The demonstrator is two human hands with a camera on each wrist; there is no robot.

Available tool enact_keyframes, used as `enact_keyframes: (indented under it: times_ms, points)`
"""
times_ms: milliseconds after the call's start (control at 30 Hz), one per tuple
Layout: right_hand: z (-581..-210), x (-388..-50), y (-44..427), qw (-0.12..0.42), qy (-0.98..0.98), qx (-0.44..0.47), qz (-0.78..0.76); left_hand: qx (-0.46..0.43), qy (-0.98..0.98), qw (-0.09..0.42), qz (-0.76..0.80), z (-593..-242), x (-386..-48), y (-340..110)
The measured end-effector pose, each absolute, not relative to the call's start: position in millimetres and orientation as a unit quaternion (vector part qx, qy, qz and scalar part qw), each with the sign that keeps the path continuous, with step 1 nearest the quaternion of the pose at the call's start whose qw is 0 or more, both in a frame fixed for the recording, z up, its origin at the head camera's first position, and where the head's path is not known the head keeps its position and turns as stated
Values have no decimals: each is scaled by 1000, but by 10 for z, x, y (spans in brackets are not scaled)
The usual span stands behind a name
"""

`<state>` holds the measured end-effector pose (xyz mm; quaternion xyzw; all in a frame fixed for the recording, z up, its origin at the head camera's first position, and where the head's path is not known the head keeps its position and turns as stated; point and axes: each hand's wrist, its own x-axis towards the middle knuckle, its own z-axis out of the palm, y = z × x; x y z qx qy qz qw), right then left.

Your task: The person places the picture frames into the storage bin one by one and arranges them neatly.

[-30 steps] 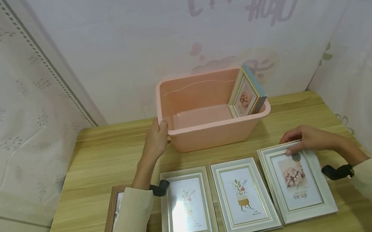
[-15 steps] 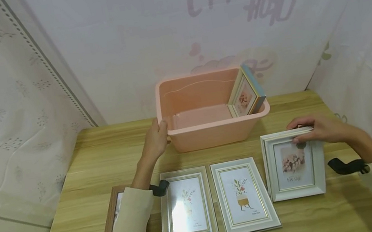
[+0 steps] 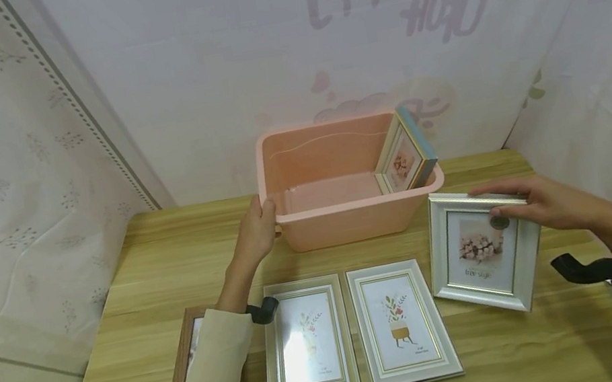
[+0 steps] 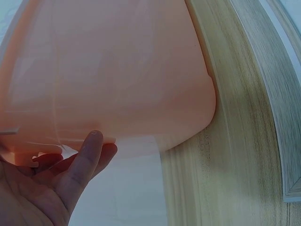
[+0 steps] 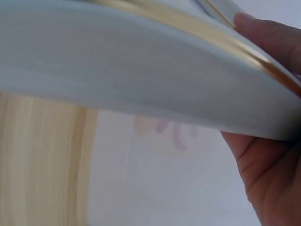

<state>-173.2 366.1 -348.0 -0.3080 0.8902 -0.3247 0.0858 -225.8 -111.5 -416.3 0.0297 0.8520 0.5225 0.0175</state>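
Note:
My right hand (image 3: 560,204) holds a white picture frame (image 3: 486,292) by its top edge, thumb on the front, fingers behind. The frame is tilted above the right of the table and shows a pink blossom picture. In the right wrist view the side of the white frame (image 5: 141,70) fills the upper part, blurred. At the left end of a pink plastic bin (image 3: 342,224), my left hand (image 3: 256,230) grips the rim. The left wrist view has the fingers under the bin's edge (image 4: 117,94). Inside the bin, picture frames (image 3: 402,160) lean against its right wall.
Two picture frames with potted-plant prints, one champagne-coloured (image 3: 268,361) and one white (image 3: 372,343), lie flat on the wooden table (image 3: 195,258). A brown frame (image 3: 180,370) lies at the left, partly hidden by the left sleeve. A printed curtain (image 3: 201,86) hangs behind the table.
My right hand has lifted the white frame off the table, raising and tilting it as it moves slightly away and to the right. The left hand and bin stay put.

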Motion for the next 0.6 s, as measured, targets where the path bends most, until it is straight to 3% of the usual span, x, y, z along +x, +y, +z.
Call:
enact_keyframes:
  times_ms: [200, 600]
  points:
    - [-3362, -1672, 3616, 70, 890, -318, -320, 31, 852, 15, 523, -4164, -2256, -1112]
    - [-3106, -1614, 3376, -16, 891, -312, -330, 29, 846, 13, 533, -4162, -2248, -1111]
